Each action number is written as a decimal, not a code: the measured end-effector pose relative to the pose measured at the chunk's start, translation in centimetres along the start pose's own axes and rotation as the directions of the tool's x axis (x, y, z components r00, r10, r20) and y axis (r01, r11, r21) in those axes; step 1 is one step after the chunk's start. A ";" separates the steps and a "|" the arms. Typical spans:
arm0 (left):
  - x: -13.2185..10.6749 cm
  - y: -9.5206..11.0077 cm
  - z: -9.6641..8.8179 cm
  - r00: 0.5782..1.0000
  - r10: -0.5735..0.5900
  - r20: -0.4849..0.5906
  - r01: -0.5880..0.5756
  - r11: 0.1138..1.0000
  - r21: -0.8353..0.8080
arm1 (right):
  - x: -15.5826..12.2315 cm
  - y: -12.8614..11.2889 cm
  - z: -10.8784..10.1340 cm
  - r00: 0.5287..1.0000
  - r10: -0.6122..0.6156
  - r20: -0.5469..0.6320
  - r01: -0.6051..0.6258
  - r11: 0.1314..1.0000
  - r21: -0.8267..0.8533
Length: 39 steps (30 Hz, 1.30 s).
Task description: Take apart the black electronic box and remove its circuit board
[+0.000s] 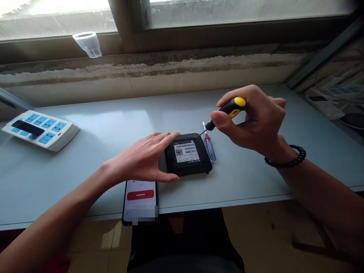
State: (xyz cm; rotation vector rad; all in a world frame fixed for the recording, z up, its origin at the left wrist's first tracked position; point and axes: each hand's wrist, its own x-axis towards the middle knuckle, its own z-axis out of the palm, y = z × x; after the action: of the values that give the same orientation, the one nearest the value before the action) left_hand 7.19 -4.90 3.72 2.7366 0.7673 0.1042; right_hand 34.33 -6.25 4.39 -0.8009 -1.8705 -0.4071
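Head view: the right hand (254, 121) has its fingers (229, 99) closed on a screwdriver (230, 108); the left hand (139, 157) spans a light, stiff black box (187, 155) with fingers spread wide, best held by its edges.

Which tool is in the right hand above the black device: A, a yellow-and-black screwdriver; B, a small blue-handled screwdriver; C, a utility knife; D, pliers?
A: the right hand grips the yellow-and-black screwdriver by its handle, its thin shaft reaching toward the black device.
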 end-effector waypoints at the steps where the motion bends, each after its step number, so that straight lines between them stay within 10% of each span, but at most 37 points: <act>1: 0.0 0.0 0.0 1.000 0.007 -0.004 -0.007 1.000 0.000 | 0.3 -0.2 -0.1 0.999 0.008 0.044 -0.007 1.000 -0.021; 11: -0.1 -0.4 0.3 1.000 0.021 -0.012 -0.021 1.000 0.007 | 4.8 -0.1 -1.3 0.808 0.415 0.418 -0.354 0.909 -0.218; 23: -0.1 -0.4 0.5 1.000 0.012 -0.012 -0.012 1.000 0.016 | 7.8 -1.0 -2.1 0.598 0.450 0.663 -0.207 0.886 -0.414; 33: -0.3 -0.3 0.4 1.000 -0.015 0.003 0.015 1.000 -0.001 | 6.0 0.4 -1.9 0.724 0.282 0.630 -0.203 0.959 -0.196; 39: -0.3 -0.4 0.4 1.000 -0.023 0.003 0.023 1.000 -0.020 | 6.5 1.0 -2.5 0.630 0.118 0.767 -0.271 0.960 0.075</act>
State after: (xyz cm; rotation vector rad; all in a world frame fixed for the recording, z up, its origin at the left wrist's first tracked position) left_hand 6.79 -4.82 3.20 2.7081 0.7920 0.1026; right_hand 35.07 -4.80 11.23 -1.1464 -2.5070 0.3186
